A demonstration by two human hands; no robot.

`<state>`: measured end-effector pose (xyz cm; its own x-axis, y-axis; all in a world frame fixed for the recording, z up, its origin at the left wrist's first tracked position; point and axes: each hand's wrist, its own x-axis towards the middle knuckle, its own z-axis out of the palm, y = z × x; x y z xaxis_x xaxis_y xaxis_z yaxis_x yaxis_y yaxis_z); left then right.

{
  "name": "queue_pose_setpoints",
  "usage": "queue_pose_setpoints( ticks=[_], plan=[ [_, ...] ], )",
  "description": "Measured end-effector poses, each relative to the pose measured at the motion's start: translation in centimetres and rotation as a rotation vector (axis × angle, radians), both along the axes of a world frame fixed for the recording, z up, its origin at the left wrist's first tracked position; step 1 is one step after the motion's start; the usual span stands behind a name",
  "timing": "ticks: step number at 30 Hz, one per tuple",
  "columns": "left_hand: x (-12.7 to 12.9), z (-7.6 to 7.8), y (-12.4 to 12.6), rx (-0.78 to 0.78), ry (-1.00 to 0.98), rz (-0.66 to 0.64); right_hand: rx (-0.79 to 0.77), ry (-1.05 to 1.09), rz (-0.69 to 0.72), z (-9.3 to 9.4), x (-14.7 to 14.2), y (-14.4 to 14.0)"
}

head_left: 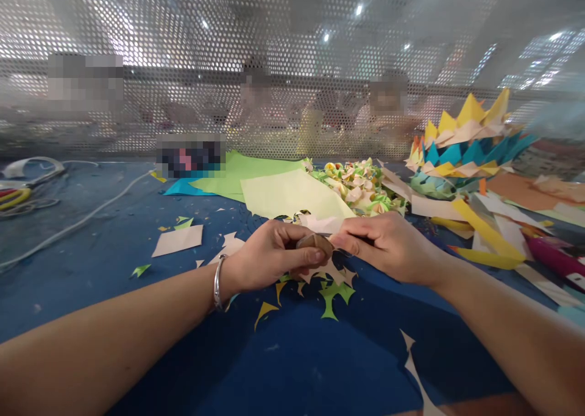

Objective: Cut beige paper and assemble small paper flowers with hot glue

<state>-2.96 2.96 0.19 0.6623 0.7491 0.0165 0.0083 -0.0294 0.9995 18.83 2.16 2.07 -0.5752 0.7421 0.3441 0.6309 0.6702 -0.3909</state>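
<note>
Head view: brown piece (315,243) was nearer me than the yellow sheet (292,192).
Left hand (265,257): my fingers pinched it.
Right hand (393,244): fingertips closed against its end, hold unclear.
Risk: uneven tugging could've torn it.

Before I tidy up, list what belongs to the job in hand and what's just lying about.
Probably the job:
- small brownish object, in the left hand, right hand beside it
- pile of small paper pieces
- pale yellow sheet

Probably lying about:
- green offcut
- magenta object, use unclear
</note>
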Motion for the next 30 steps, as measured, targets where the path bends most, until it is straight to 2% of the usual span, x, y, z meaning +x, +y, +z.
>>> queue_pose_setpoints(
  ticks=[11, 15, 20, 24, 30],
  plan=[
    [0.0, 0.1, 0.1, 0.006, 0.019, 0.003, -0.037, 0.030, -0.028, -0.2, -0.1, 0.1],
    [0.1, -0.1, 0.1, 0.043, -0.058, 0.082, -0.062, 0.140, -0.113, -0.2, -0.1, 0.2],
    [0.4, 0.0, -0.2, 0.035, -0.262, 0.185, -0.145, 0.264, -0.212, -0.2, -0.1, 0.6],
    [0.4, 0.1, -0.3, 0.028, -0.383, 0.295, -0.162, 0.266, -0.228, -0.5, -0.2, 0.9],
    [0.2, 0.1, -0.2, 0.001, -0.354, 0.360, -0.287, 0.289, -0.187, -0.9, -0.2, 1.1]
  ],
)
